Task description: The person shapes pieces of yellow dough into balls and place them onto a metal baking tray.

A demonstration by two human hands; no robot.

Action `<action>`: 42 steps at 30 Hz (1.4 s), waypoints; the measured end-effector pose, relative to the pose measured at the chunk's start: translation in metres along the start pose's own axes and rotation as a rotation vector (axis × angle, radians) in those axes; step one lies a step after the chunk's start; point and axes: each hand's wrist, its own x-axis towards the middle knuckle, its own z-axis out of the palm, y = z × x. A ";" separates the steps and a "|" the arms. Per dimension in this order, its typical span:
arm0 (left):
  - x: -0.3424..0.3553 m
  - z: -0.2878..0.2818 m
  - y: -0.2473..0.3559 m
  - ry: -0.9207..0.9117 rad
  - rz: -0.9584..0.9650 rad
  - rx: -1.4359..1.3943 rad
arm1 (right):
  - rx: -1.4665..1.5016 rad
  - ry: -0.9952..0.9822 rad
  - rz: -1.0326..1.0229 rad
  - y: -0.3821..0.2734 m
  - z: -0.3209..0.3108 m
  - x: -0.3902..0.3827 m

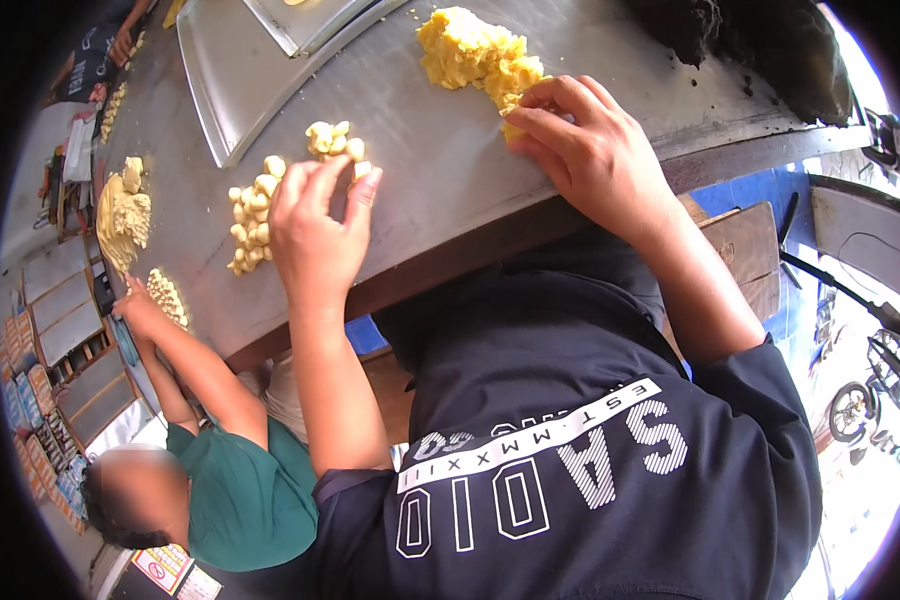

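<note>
My left hand is over the metal table, thumb and index finger curved around a small pale-yellow dough ball. Beside its fingers lies a small cluster of similar balls. A larger group of dough balls sits just left of that hand, partly hidden behind it. Further right, my right hand is closed with its fingertips on the near end of a rough yellow dough lump. The fingers cover the bit of dough they pinch.
A metal tray lies at the far side of the table. To the left, a co-worker in a green shirt reaches toward more dough balls and a dough mound. Another person stands far left. A dark object occupies the far-right corner.
</note>
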 end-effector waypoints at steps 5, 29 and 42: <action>-0.004 -0.002 -0.021 -0.100 -0.299 -0.702 | 0.014 -0.003 -0.003 0.003 0.002 -0.002; -0.006 -0.017 -0.019 0.128 -0.602 -1.342 | 0.002 -0.013 -0.007 0.004 0.002 -0.005; -0.014 0.019 -0.018 0.020 0.020 -0.306 | -0.037 0.088 0.149 0.041 -0.042 0.018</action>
